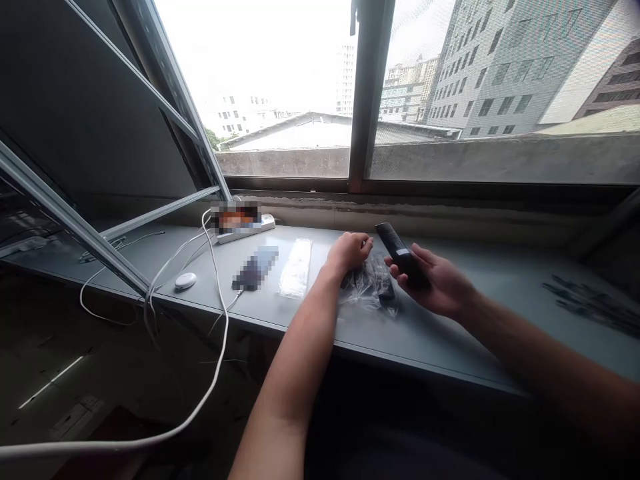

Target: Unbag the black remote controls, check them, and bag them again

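My right hand (434,283) is closed around a black remote control (395,247), which slants up and away over the grey window ledge (490,300). My left hand (349,253) rests knuckles up on the ledge with its fingers curled onto crumpled clear plastic wrapping (367,290). A second dark, remote-like object (384,288) lies inside that wrapping, between the two hands. What the left fingers pinch is hidden under the hand.
Left of my hands lie a flat clear plastic bag (296,268), a phone on a cable (255,268), a small white oval device (185,281) and a white power strip (240,225). White cables (215,313) hang off the ledge's front edge. Metal frame bars (75,223) slant across the left.
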A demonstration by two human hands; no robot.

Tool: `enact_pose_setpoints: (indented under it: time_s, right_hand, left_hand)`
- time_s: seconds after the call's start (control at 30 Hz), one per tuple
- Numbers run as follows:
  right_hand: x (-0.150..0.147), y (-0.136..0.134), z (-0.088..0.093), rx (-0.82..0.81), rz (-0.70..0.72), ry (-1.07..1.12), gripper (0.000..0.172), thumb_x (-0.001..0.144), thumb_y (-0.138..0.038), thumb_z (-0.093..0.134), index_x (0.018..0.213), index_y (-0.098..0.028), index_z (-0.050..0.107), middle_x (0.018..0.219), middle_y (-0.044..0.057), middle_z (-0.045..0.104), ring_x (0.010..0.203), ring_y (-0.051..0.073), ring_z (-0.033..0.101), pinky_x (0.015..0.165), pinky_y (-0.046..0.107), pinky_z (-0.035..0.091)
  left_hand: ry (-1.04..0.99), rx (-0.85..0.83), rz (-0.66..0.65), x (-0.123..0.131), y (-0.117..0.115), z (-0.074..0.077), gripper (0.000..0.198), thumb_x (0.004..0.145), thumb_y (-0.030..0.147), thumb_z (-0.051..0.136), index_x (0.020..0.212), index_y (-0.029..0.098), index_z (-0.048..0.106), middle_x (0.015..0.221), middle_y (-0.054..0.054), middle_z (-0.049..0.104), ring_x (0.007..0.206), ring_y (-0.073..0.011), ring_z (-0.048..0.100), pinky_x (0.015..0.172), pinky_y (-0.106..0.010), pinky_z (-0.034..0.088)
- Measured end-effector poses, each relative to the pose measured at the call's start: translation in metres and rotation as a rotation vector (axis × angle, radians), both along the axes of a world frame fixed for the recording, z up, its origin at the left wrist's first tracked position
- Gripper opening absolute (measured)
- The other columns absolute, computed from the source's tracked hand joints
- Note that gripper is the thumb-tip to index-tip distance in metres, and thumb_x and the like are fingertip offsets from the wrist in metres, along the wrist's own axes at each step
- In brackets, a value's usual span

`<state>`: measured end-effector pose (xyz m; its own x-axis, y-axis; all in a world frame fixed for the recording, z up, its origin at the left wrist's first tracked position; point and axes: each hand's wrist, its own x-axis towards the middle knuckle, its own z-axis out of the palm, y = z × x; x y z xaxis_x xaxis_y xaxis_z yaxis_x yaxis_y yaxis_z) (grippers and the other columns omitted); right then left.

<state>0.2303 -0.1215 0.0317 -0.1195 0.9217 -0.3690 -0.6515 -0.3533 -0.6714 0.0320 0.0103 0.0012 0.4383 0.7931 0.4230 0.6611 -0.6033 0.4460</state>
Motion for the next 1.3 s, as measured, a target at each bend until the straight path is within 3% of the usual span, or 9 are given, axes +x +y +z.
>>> enact_pose_setpoints:
  time_s: [0.17,0.53,0.8,1.07,1.2,1.3]
  right_hand:
    - [0.0,0.001,-0.003,0.023,0.025,0.078,0.028,0.117,-0.03,0.05,0.132,-0.021,0.071,0.11,0.017,0.079,0.069,0.021,0.067,0.043,0.027,0.059]
    - [0.002,0.0,-0.002,0.055,0.038,0.083,0.037,0.102,-0.01,0.061,0.138,-0.014,0.07,0.109,0.017,0.079,0.076,0.022,0.07,0.053,0.031,0.065]
    - [0.002,0.0,0.001,0.103,0.026,0.065,0.031,0.109,-0.022,0.054,0.131,-0.018,0.074,0.116,0.019,0.082,0.075,0.024,0.07,0.051,0.033,0.063]
    - [0.005,0.002,-0.007,0.17,0.085,-0.026,0.016,0.107,-0.018,0.068,0.117,-0.024,0.079,0.104,0.007,0.08,0.082,0.019,0.076,0.074,0.03,0.072]
    - [0.008,0.004,-0.012,0.227,0.097,-0.068,0.022,0.101,-0.011,0.074,0.118,-0.024,0.08,0.106,0.007,0.082,0.089,0.021,0.08,0.082,0.031,0.074]
    - [0.01,0.004,-0.014,0.268,0.077,-0.137,0.026,0.097,-0.009,0.079,0.118,-0.025,0.082,0.105,0.007,0.082,0.088,0.021,0.08,0.08,0.032,0.073]
  left_hand:
    - [0.019,-0.006,0.012,0.0,-0.001,0.001,0.041,0.116,0.04,0.056,0.094,0.022,0.085,0.095,-0.011,0.084,0.083,-0.0222,0.071,0.075,-0.034,0.041]
    - [0.043,-0.003,0.014,0.0,-0.002,0.003,0.04,0.117,0.04,0.055,0.102,0.022,0.087,0.103,-0.012,0.087,0.09,-0.0235,0.075,0.079,-0.033,0.046]
    - [0.03,-0.011,0.007,-0.001,-0.004,0.004,0.039,0.117,0.038,0.056,0.099,0.022,0.086,0.1,-0.011,0.086,0.088,-0.0226,0.075,0.076,-0.034,0.043]
    - [0.031,-0.01,0.008,0.0,-0.002,0.003,0.039,0.116,0.039,0.056,0.102,0.023,0.088,0.102,-0.012,0.086,0.092,-0.0241,0.076,0.08,-0.033,0.046]
    - [0.029,-0.017,0.008,0.0,-0.002,0.003,0.039,0.116,0.039,0.056,0.103,0.023,0.088,0.103,-0.013,0.087,0.093,-0.0245,0.077,0.081,-0.033,0.048]
    - [0.038,-0.016,0.014,0.0,-0.002,0.003,0.039,0.116,0.039,0.055,0.102,0.023,0.088,0.102,-0.013,0.086,0.092,-0.0243,0.076,0.081,-0.033,0.048]
